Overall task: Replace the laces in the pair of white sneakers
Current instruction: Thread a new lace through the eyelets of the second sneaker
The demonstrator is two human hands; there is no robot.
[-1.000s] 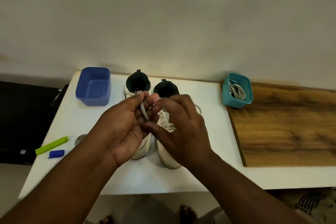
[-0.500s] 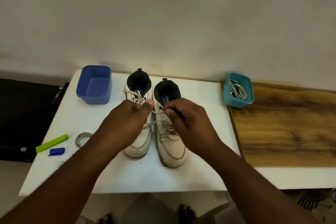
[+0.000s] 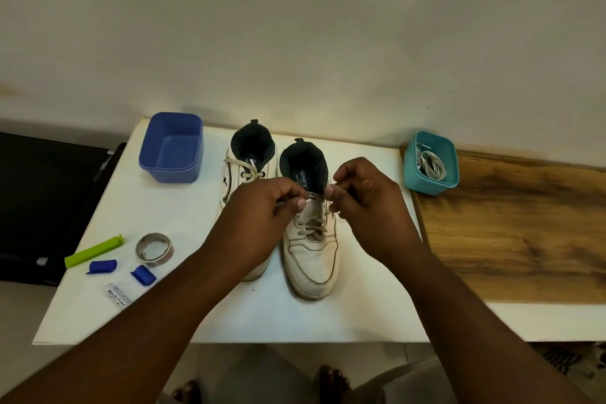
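Observation:
Two white sneakers stand side by side on the white table [image 3: 360,315], toes toward me. The left sneaker [image 3: 244,170] is laced, and my left forearm covers its toe. The right sneaker [image 3: 311,259] is laced over its lower eyelets by a pale lace [image 3: 311,226]. My left hand [image 3: 262,207] pinches the lace at the shoe's left upper eyelets. My right hand [image 3: 364,197] pinches the lace at the right upper eyelets. A teal tub [image 3: 436,184] at the right holds coiled white laces [image 3: 431,164].
An empty blue tub [image 3: 170,147] stands at the back left. Near the left front lie a green clip [image 3: 93,251], a tape roll [image 3: 154,248], two small blue caps [image 3: 142,274] and a clear labelled piece [image 3: 117,294]. A wooden board [image 3: 524,233] adjoins on the right.
Both hands moved down and apart from a raised, joined grip on a lace loop. They now pinch the lace at either side of the right sneaker's upper eyelets.

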